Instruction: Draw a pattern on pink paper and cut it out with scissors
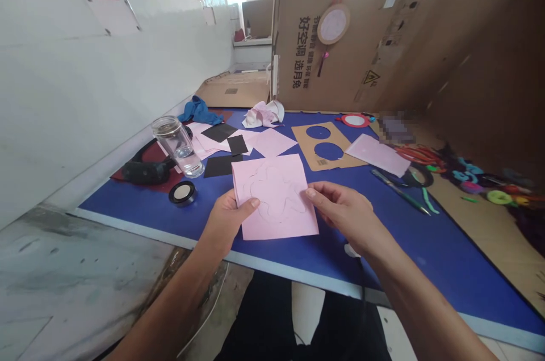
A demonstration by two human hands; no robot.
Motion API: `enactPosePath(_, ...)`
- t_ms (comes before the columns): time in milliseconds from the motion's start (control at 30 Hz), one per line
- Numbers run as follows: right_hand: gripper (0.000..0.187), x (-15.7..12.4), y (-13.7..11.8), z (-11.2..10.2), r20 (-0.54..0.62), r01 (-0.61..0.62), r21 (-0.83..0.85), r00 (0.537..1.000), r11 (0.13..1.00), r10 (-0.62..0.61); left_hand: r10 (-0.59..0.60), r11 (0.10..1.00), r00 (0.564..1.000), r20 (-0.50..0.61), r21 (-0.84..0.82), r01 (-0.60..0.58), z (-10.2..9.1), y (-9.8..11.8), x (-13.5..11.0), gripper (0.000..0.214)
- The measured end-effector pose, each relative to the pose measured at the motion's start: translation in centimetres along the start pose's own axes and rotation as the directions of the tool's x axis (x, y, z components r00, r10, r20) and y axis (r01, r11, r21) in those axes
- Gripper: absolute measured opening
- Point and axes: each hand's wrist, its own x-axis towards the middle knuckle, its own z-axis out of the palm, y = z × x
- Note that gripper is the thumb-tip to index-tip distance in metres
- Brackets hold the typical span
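Observation:
Between my two hands is a sheet of pink paper [279, 222], held up above the blue tabletop. Faint pencil lines on it trace a wavy, flower-like outline. My left hand [232, 210] pinches its left edge, thumb on the front and fingers behind. At the right edge my right hand [340, 205] grips it the same way, thumb in front. The paper seems folded or doubled at its left side. Just beyond it lie black paper squares [237, 145] and more pink sheets [275, 142].
A glass jar of water [185, 156] stands left, near a round black lid [183, 193] and a black strapped device [145, 172]. Cardboard with two round holes [303, 145] lies behind. Rightward are a pen [400, 191], a tape roll [421, 176] and colourful craft bits [472, 179]. A large carton [361, 66] rises behind.

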Motion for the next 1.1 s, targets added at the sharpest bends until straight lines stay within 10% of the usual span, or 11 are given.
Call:
enactPosePath(433,0.038,1.3,0.2,1.0,0.055,0.049,-0.031,0.997,0.998,-0.047,-0.040,0.998,0.999,-0.002,-0.046,0.040,0.0,-0.8,-0.2,0.051)
enactPosePath(800,0.034,1.0,1.8,1.1,0.073,0.043,-0.273,0.997,0.961,-0.023,-0.071,0.968,0.989,-0.132,0.231,0.100,-2.5,0.3,-0.7,0.042)
enactPosePath(967,0.028,1.1,1.7,1.3,0.079,0.054,-0.424,0.997,0.904,-0.023,0.275,0.806,0.936,-0.219,0.584,-0.100,-3.0,0.5,-1.4,0.024)
enactPosePath(1100,0.025,1.3,1.7,1.6,0.090,0.082,-0.533,0.995,0.842,-0.040,0.462,0.576,0.877,0.135,0.706,-0.412,-1.4,0.6,-1.7,0.021)
